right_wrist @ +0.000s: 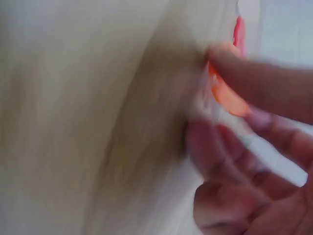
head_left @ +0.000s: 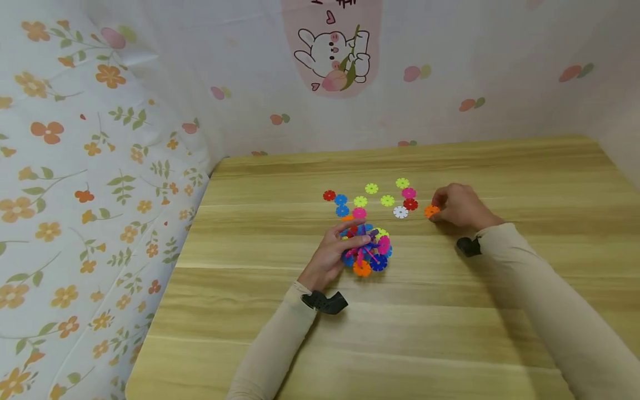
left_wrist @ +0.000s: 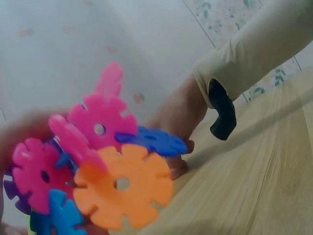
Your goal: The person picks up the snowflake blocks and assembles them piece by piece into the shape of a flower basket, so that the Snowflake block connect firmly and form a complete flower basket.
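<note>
My left hand grips a ball-like cluster of interlocking plastic snowflake discs in pink, blue, orange, purple and yellow-green. In the left wrist view an orange disc of that cluster faces the camera, with pink discs behind it. To the right, my right hand pinches a loose orange snowflake disc between thumb and fingers, close to the tabletop. The right wrist view is blurred, but the orange disc shows between the fingertips.
Several loose discs lie beyond the cluster: yellow-green, red, blue, white and pink. The wooden table meets a printed cloth at the back and left. Black wrist mounts sit on both sleeves.
</note>
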Tool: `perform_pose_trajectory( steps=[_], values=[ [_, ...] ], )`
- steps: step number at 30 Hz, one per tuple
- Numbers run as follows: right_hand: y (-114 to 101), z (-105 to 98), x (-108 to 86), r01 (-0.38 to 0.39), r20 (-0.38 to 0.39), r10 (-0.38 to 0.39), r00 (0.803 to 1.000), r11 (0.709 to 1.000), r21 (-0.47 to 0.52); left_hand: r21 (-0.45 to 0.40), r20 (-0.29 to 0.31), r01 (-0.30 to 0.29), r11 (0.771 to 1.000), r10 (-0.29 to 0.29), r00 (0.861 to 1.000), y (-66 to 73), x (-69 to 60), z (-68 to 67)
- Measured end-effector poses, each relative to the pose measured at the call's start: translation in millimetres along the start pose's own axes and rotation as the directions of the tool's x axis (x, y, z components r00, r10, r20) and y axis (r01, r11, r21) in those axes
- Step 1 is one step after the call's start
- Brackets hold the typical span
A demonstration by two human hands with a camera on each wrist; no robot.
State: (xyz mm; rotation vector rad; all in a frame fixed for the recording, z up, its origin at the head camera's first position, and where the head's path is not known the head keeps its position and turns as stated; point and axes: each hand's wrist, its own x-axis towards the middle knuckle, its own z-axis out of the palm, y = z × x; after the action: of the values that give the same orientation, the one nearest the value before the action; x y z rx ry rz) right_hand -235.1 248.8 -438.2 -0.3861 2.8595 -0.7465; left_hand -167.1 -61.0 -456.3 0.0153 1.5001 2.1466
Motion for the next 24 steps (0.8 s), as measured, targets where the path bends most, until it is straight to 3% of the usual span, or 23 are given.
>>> perform_pose_trajectory(
  steps=[4,9,11,14,18,21,24],
  values=[
    [-20,8,-6.5,0.033,0.002,-0.034,0.999,0.987,0.157,-0.035,0.02,-0.004,0.999,0.005,1.0,0.6,-1.4,-1.1],
    [-63,15,-24.8,0.113,-0.041,-0.106,0.994,0.895,0.432,-0.071,0.062,-0.003,0.997,0.007,0.998,3.8,-2.2,-3.4],
    [-82,13,-32.9,0.161,-0.072,-0.145,0.987,0.857,0.49,-0.076,0.074,0.001,0.997,0.004,0.997,4.8,-2.3,-3.7],
    [-106,9,-40.2,0.247,-0.129,-0.211,0.969,0.831,0.498,-0.066,0.078,0.005,0.998,0.0,0.997,5.4,-2.3,-3.6],
    [-123,9,-41.6,0.306,-0.162,-0.261,0.952,0.858,0.413,-0.018,0.068,-0.007,1.0,0.008,0.998,5.6,-2.8,-1.2],
    [-127,11,-41.7,0.308,-0.161,-0.269,0.95,0.898,0.314,0.039,0.057,-0.027,0.999,0.025,0.998,5.3,-3.2,1.5],
    [-126,12,-44.0,0.304,-0.16,-0.271,0.949,0.919,0.25,0.077,0.043,-0.038,0.996,0.035,0.998,4.4,-2.7,2.6]
  ],
)
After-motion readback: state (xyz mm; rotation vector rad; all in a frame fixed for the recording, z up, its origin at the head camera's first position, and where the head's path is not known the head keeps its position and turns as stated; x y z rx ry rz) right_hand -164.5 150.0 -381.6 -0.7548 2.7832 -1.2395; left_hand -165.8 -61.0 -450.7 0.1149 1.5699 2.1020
